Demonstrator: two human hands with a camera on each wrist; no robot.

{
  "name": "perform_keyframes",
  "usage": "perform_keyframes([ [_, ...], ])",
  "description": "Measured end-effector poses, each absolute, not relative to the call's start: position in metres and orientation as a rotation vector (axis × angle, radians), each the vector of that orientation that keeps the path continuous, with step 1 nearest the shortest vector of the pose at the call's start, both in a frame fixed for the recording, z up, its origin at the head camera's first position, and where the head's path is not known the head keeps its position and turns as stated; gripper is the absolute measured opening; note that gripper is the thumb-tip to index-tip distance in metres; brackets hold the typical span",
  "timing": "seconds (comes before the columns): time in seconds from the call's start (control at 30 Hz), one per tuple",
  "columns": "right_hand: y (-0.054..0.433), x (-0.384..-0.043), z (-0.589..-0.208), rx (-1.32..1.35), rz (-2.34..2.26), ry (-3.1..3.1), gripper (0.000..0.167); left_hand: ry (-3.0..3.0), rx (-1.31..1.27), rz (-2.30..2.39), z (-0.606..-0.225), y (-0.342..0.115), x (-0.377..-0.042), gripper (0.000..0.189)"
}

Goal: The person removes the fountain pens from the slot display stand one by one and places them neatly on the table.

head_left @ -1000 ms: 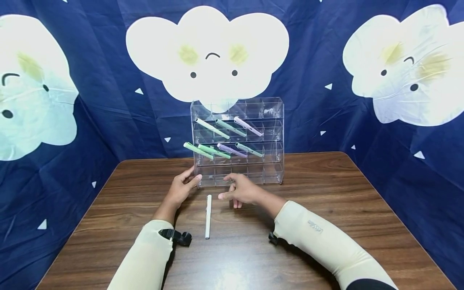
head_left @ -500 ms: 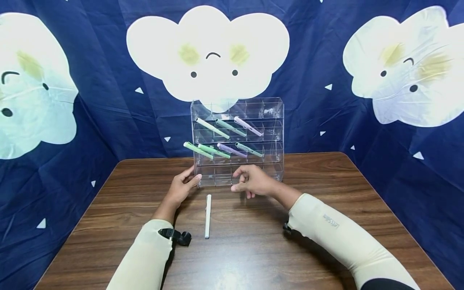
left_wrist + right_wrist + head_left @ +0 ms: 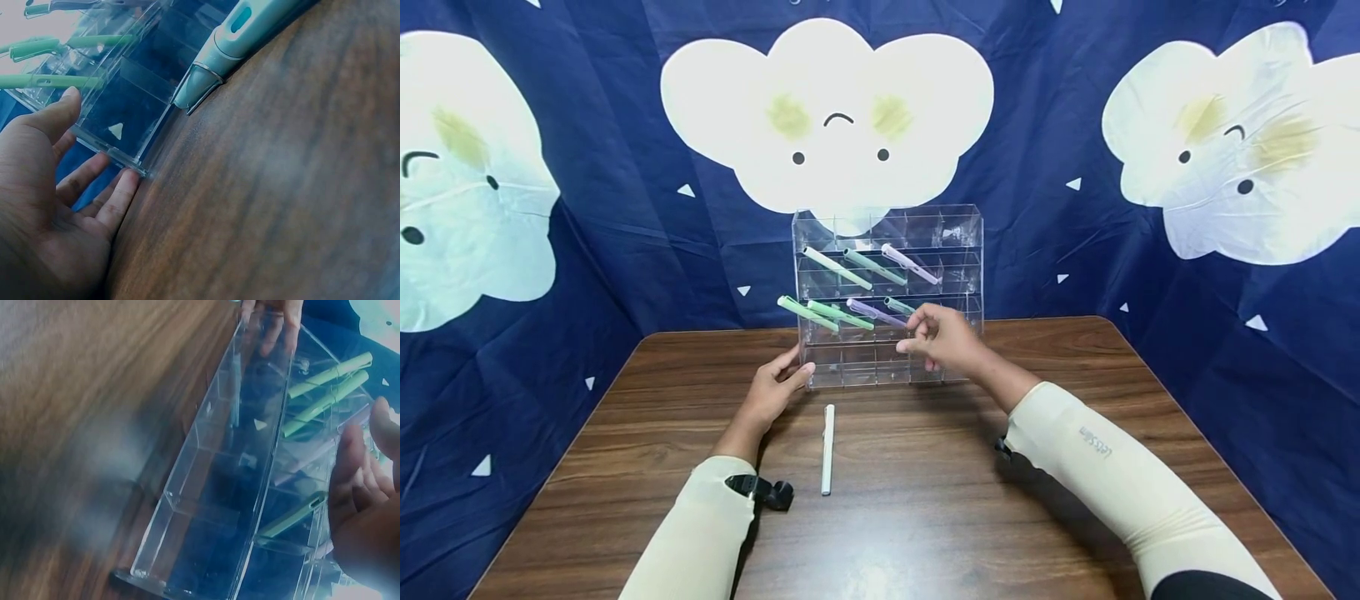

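Observation:
A clear acrylic pen rack (image 3: 962,229) with tiers of compartments stands on the table. My left hand (image 3: 771,392) rests at its lower left side, thumb at the front edge, fingertips (image 3: 128,180) by the bottom corner. My right hand (image 3: 947,337) hovers in front of the rack, fingers loosely bent, thumb and forefinger apart with nothing between them. It overlaps a grey-green pen (image 3: 897,306), whose end lies close to the fingers (image 3: 342,469) in the right wrist view. Left of that pen lean a purple pen (image 3: 876,312) and two green pens (image 3: 841,315).
One tier higher sit a white pen (image 3: 838,268), a grey-green pen (image 3: 874,266) and a lilac pen (image 3: 910,264). A whitish pen (image 3: 828,450) lies on the wooden table (image 3: 1000,517) before the rack. Behind hangs a blue cloud-print curtain (image 3: 1037,125).
My right hand has moved up and to the right, from before the bottom tier to the grey-green pen above it. The left hand stays at the rack's side.

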State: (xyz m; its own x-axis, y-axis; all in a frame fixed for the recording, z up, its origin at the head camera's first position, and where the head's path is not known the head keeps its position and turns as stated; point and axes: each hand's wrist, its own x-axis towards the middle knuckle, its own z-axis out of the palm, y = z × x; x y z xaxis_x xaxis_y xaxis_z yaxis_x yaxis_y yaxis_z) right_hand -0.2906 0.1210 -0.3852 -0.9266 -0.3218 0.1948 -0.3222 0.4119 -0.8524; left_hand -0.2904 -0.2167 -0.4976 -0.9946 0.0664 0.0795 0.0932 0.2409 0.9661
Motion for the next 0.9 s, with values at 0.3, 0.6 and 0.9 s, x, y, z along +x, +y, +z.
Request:
perform_keyframes([
  [0.3,0.12,-0.301,-0.386,0.465,1.345,-2.538,0.049,-2.456,-0.168,-1.925,-0.497,-0.217,-0.29,0.067],
  [0.6,0.118,-0.311,-0.39,0.425,1.114,-2.507,0.048,-2.44,-0.174,-1.928,-0.498,-0.216,-0.291,0.066],
  [0.9,0.114,-0.317,-0.392,0.336,1.081,-2.597,0.049,-2.448,-0.177,-1.898,-0.5,-0.216,-0.293,0.066],
])
